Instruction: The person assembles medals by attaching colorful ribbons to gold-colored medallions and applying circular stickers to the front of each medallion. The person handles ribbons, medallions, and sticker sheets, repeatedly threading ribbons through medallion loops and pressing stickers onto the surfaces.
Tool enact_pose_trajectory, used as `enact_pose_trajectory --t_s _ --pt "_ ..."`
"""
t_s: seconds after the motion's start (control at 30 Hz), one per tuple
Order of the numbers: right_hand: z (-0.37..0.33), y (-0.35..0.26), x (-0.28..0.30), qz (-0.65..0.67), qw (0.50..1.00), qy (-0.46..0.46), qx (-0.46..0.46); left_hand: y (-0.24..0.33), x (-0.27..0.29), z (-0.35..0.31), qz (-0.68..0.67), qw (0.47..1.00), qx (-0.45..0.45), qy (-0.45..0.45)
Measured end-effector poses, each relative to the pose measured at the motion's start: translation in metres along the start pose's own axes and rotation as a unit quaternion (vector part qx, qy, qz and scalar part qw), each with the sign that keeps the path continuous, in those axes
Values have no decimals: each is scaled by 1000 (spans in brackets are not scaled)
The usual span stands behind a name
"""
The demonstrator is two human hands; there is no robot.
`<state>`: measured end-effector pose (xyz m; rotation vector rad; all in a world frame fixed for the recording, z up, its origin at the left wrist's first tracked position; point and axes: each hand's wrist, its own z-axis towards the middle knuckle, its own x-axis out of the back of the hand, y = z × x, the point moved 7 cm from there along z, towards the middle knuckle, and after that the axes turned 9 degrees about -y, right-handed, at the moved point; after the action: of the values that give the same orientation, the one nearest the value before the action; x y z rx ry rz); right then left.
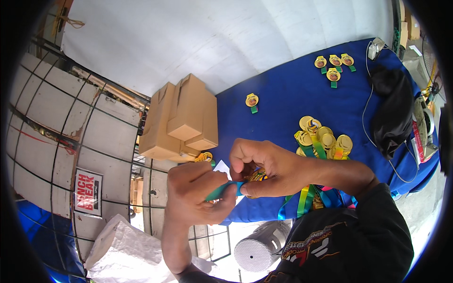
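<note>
My left hand (198, 191) is closed around a teal-blue ribbon (218, 192), its fingers curled. My right hand (271, 167) pinches the same ribbon between thumb and fingers, just right of the left hand. Partly hidden behind the right hand is a gold medal (258, 175); whether it hangs from this ribbon I cannot tell. Beyond my right forearm lies a pile of gold medals (325, 137), with green, yellow and blue ribbons (306, 198) spilling toward the near edge. Another gold medal (204, 157) shows beyond my left hand.
On the blue-covered table (283, 94) lie a single medal with folded green ribbon (252, 100) and a group of similar medals (333, 74). Cardboard boxes (186, 113) stand at left, a black cloth (392, 108) and cable at right. A black wire grid (61, 122) borders the left.
</note>
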<state>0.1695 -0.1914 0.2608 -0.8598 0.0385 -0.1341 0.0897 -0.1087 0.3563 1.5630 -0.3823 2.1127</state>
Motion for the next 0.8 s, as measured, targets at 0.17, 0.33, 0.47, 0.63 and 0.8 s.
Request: enact_pose_trajectory --t_s 0.17,0.33,0.47,0.63,0.8 --pt "-3 7 1 96 995 25 4 -40 4 -36 -293 931 93 198" --pt "-10 14 11 191 977 91 15 -50 -106 -40 -681 704 134 153" --pt "-11 19 11 245 965 93 11 -38 -128 -29 -708 675 27 206" --pt "-10 27 0 250 965 78 -3 -35 -98 -20 -681 643 -12 350" --pt "-19 30 -2 211 972 102 29 -17 -84 -4 -704 621 -68 339"
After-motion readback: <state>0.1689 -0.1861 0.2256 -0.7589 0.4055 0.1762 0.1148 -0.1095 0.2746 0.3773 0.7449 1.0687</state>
